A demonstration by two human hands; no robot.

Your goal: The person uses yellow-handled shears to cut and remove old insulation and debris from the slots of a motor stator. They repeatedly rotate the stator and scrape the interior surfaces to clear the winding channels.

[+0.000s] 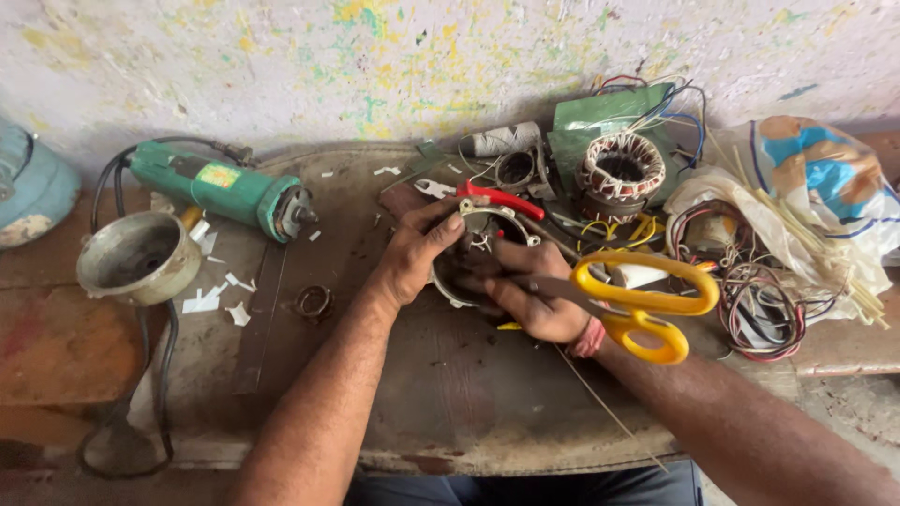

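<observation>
1. The left hand (419, 251) is curled over the rim of a round metal motor housing (469, 272) in the middle of the counter (450, 394), its thumb pressing at the top edge. The right hand (539, 295) cups the housing from the other side, fingers wrapped round it, with yellow-handled scissors (637, 305) lying across its back; whether any finger sits in the loops I cannot tell.
2. The housing is propped up only by these two hands. If either grip slackens, it could tip and drop onto the counter.
3. The scissor blades run in under the right hand, close to the fingers and the thin wires inside the housing. A slip there could nick a finger or cut a winding.
4. Red-handled pliers (492, 197) lie just behind the housing, touching or nearly so, and could be knocked aside.
5. A copper-wound stator (621, 169) and a tangle of loose wires (750, 290) sit near the right forearm and could snag on it.
6. The green angle grinder (220, 187) and a metal bowl (141, 255) lie well apart on the left, out of the way.
</observation>
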